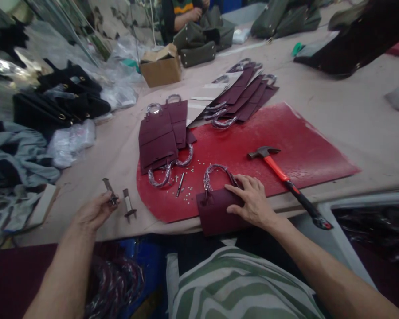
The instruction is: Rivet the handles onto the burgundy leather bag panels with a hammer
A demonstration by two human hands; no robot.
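Observation:
At the table's left front, my left hand (96, 210) has its fingers closed on a small metal tool (110, 190). A second metal tool (128, 204) with prongs stands just right of it. My right hand (252, 200) lies with fingers spread on a maroon leather panel (216, 215), near the base of its plastic-wrapped handle (216, 168). The panel overlaps the front edge of a red mat (306, 146). A hammer (275, 168) with a red and black grip rests on the mat and reaches past its front edge. A thin metal punch (180, 184) lies among small scattered discs.
Maroon panels with wrapped handles (159, 133) lie on the mat's left, and more are fanned out (246, 95) behind. A cardboard box (161, 66), black bags (63, 95) and dark green bags (197, 54) stand farther back. Another person's hand (194, 14) shows at the top.

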